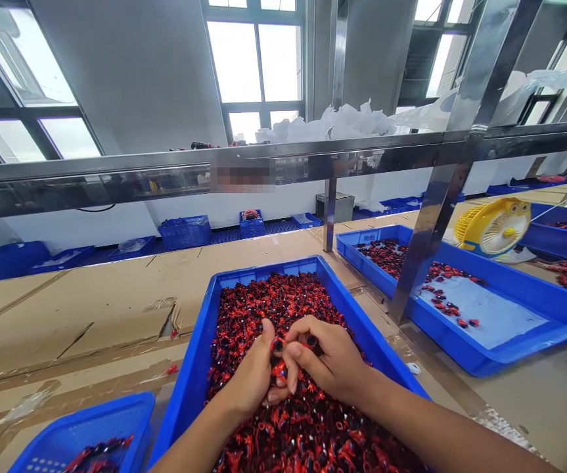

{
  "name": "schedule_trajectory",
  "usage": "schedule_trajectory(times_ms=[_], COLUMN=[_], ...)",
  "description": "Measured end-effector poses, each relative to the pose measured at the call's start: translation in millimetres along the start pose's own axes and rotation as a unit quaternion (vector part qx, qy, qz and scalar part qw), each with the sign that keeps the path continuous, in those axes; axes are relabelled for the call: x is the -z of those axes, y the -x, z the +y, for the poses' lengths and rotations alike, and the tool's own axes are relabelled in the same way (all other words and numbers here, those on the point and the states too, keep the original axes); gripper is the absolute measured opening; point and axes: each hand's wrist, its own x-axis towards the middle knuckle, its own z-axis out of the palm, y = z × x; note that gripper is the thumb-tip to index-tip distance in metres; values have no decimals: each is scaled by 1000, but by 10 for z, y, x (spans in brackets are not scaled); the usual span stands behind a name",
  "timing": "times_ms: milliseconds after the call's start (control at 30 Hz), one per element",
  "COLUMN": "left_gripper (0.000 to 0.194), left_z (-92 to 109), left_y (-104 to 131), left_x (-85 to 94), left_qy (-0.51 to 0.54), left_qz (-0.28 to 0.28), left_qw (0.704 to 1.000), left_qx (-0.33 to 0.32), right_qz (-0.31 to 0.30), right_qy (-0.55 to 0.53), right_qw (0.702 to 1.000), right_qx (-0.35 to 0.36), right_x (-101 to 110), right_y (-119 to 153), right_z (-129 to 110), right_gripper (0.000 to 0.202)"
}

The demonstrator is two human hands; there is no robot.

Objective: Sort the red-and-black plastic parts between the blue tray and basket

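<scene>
- Centre: red-and-black pieces (283,295), glossy and plastic-looking; the tray (194,358) around them is smooth blue plastic with a soft sheen.
- Lower left: basket (133,420), perforated blue plastic.
- Left: tabletop (115,289), matt brown cardboard; tape (29,406), shiny.
- Across the upper middle: rail (140,180), polished metal.
- Right: post (426,243), mirror-like metal; fan (508,232), smooth yellow plastic.
- Upper centre: sheeting (335,123), thin, crumpled, paper or film unclear.

1 L hand (251,372), 1 R hand (333,358), 1 ctr tray (194,368), 1 yel. fan (496,228), red-blk pcs (278,295) uncountable.
</scene>
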Motion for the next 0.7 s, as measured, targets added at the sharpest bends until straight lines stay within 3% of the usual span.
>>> schedule_trajectory(times_ms=[167, 333, 400, 467, 500, 567, 633, 700], left_gripper=[85, 83, 82, 73, 64, 41, 27, 20], left_z=[-26, -23, -4, 30, 52, 105, 160, 204], left_y=[31, 26, 13, 3, 1, 3, 8, 11], left_x=[-4, -16, -11, 5, 17, 46, 72, 87], left_qy=[-19, -25, -5, 60, 97, 155, 169, 175], left_qz=[0, 18, 18, 3, -6, -16, -6, 12], left_qw=[1000, 999, 1000, 998, 995, 987, 983, 980], left_qx=[2, 11, 22, 14, 0, -40, -74, -99], right_qz=[-36, -42, -52, -30, -8, 34, 51, 52], right_qy=[32, 92, 74, -52, -158, -356, -463, -483], right_qw=[998, 987, 989, 998, 986, 912, 844, 829], right_qx=[40, 125, 121, 21, -58, -201, -267, -278], right_x=[24, 68, 69, 58, 53, 60, 99, 157], right_y=[-28, -30, -34, -52, -68, -113, -165, -211], right_z=[1, 16, -9, -34, -35, 4, 97, 211], right_gripper=[28, 25, 22, 19, 17, 19, 27, 28])
